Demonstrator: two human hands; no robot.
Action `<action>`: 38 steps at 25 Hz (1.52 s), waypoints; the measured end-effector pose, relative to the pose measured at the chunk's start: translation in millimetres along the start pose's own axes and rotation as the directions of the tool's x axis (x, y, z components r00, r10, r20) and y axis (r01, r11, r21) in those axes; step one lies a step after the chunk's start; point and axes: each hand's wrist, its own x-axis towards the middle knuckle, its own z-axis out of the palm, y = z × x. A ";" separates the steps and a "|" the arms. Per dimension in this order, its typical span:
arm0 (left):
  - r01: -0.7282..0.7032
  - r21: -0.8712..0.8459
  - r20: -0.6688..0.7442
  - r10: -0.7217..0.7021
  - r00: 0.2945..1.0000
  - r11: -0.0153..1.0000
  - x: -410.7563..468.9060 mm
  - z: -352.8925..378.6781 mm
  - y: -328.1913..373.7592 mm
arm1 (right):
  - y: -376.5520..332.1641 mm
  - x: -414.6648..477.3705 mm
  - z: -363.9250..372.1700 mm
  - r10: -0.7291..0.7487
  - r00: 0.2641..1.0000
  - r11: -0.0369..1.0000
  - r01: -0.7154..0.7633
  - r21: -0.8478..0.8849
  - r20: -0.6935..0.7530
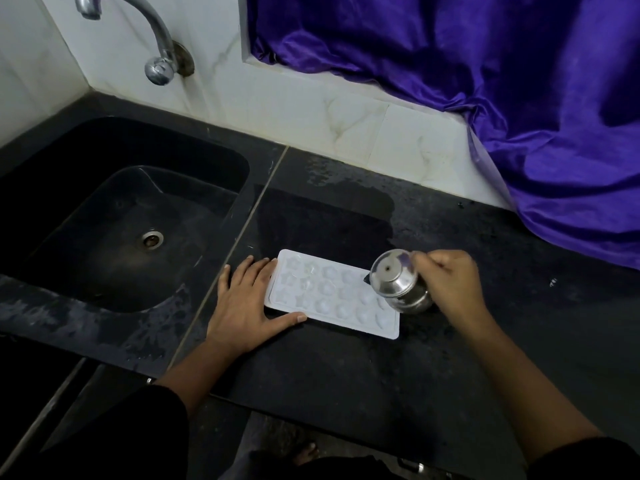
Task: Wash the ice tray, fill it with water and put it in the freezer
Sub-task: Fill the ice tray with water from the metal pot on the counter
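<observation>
Here left hand point(242, 306) touches ice tray point(329, 299); right hand point(452, 284) tilts steel pot point(398, 284)

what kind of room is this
Most likely a home kitchen: a dark counter with a built-in sink, a wall tap above it, and an ice tray under a tilted steel cup.

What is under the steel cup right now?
The right end of the tray. The right hand holds the cup tilted over it; the cells beneath are covered, their fill unseen.
</observation>
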 end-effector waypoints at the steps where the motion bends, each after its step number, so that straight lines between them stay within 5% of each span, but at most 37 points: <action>1: -0.002 -0.001 -0.002 0.002 1.000 1.000 -0.1 0.1 -0.2 | 3.4 -3.3 -4.9 0.076 0.997 0.981 -0.072 0.178 -0.017; 5: -0.005 -0.002 0.002 0.005 1.000 1.000 0.3 -0.9 0.2 | -1.3 -12.6 -25.0 0.287 0.958 0.779 -0.215 0.589 -0.029; 9: -0.002 0.006 0.010 0.002 1.000 1.000 0.1 -1.3 0.6 | -5.6 -10.1 -42.5 0.252 0.967 0.741 -0.163 0.651 -0.045; 12: -0.003 0.007 0.012 0.003 1.000 1.000 0.1 -0.6 -0.5 | 0.4 -5.1 -44.0 0.101 0.992 0.913 -0.062 0.404 -0.078; 15: -0.007 0.008 0.005 0.007 1.000 1.000 -0.1 -0.1 -0.3 | -0.9 0.1 -35.0 -0.068 0.997 0.997 0.067 -0.050 -0.032; 19: -0.008 0.007 0.007 0.008 1.000 1.000 -0.2 -0.7 -0.3 | -13.7 -3.3 -13.0 -0.175 0.981 0.848 0.194 -0.492 0.085; 26: 0.002 -0.002 0.006 -0.002 1.000 1.000 -0.7 -1.1 0.2 | -20.0 -4.5 2.6 -0.233 0.966 0.732 0.249 -0.634 0.111; 29: 0.001 0.000 0.008 -0.001 1.000 1.000 -0.6 -1.2 -0.3 | -6.2 -0.4 -8.4 -0.167 0.985 0.850 0.166 -0.500 0.042; 32: 0.002 -0.002 0.009 -0.002 1.000 1.000 -0.8 -0.9 -0.2 | 13.8 -2.4 -26.5 -0.015 1.000 0.997 0.013 -0.074 -0.027; 35: 0.002 -0.002 0.016 -0.002 1.000 1.000 -0.5 -0.7 -0.6 | 22.8 -12.0 -40.2 0.193 0.979 0.907 -0.155 0.392 -0.060; 38: 0.002 0.000 0.017 -0.002 1.000 1.000 0.2 -1.2 -0.1 | 18.4 -17.1 -50.2 0.298 0.953 0.769 -0.204 0.607 -0.057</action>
